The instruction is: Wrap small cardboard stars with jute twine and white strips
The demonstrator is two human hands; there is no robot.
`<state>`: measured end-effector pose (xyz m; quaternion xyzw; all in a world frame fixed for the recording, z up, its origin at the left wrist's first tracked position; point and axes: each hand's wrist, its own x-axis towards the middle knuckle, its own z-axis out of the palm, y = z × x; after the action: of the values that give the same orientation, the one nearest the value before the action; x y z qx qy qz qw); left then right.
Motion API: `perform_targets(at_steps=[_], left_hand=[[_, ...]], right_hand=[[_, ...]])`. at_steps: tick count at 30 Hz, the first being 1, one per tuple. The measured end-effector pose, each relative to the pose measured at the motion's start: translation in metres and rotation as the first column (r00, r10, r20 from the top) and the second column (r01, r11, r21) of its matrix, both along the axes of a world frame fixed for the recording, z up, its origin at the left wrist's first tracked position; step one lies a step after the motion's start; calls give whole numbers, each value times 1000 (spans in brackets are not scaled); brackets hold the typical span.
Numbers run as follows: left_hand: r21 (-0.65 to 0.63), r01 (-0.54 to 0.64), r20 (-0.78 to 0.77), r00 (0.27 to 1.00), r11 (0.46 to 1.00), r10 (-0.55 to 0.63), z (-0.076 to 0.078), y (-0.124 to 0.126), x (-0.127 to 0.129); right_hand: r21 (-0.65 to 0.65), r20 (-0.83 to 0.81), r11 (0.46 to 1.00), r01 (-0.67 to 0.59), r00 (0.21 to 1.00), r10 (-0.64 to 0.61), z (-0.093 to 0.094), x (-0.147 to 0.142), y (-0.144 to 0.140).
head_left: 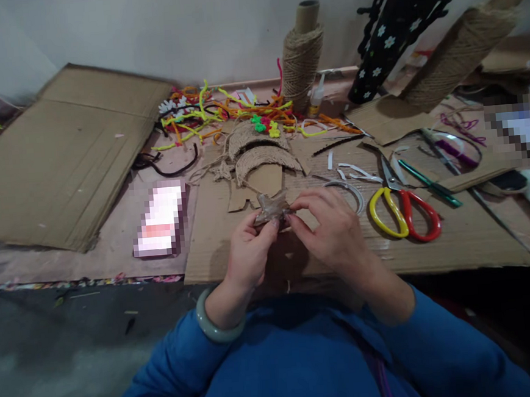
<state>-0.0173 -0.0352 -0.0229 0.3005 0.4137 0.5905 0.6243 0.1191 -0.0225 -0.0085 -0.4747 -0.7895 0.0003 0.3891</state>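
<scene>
Between my two hands is a small brown cardboard star [272, 206] with a shiny, tape-like surface. My left hand [249, 251] pinches it from the left and below, thumb on top. The fingers of my right hand [331, 227] are closed at its right edge; whether they hold anything else is hidden. Just beyond lie two twine-covered crescents [266, 160], the farther one bearing small green, red and yellow flowers [266, 125]. A little twine-wrapped star [221, 172] is left of them, and a cut cardboard piece [264, 183] shows beneath.
Scissors [396, 197] with yellow and red handles and a green pen [429, 182] lie to the right. A phone [160, 219] and a large cardboard sheet [60, 159] are at left. Twine rolls [302, 61], a glue bottle [316, 99] and colourful pipe cleaners [221, 113] line the back.
</scene>
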Motion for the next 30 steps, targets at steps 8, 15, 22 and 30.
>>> perform_targets(at_steps=[8,15,22,30], left_hand=[[51,3,-31,1000,999,-1,-5,0,0],[65,3,-49,999,998,0,-7,0,-1],[60,-8,-24,1000,998,10,-6,0,0],[-14,-11,34,999,1000,12,3,1,1]], right_hand=[[66,82,996,57,995,-63,2,-4,-2],[104,118,993,59,990,-72,3,-5,-1],[44,28,998,46,999,-47,0,-6,1],[-51,-71,999,5,997,-9,1,-5,2]])
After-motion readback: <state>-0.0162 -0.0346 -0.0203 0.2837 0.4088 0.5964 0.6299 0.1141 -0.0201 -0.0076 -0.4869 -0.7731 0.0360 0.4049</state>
